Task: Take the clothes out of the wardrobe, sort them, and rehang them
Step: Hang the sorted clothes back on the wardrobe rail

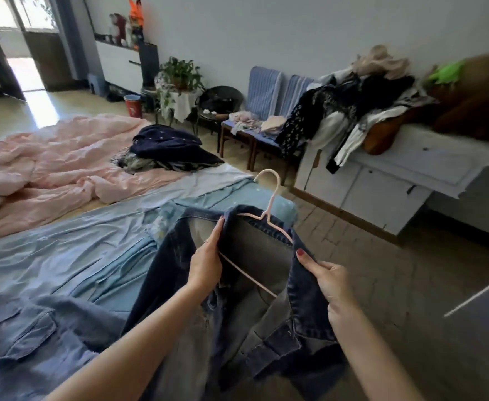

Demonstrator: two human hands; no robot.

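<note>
Denim jacket hangs over the blue bed — left hand pinching its collar and the pink hanger, right hand gripping the other lapel. Beyond, dark clothes lie heaped — more clothes top the white cabinet.

Pale blue-grey wall runs along the far and right side. Far left, a glazed door stands open; bright daylight spills across the tiled floor. White sideboard against the far wall, figurines on top. Potted plant on a cloth-draped stand, red bin beside it. Dark round chair, then two wooden chairs with blue striped covers. White low cabinet on the right. Bed fills the near left, blue sheet, pink quilt further back.
</note>
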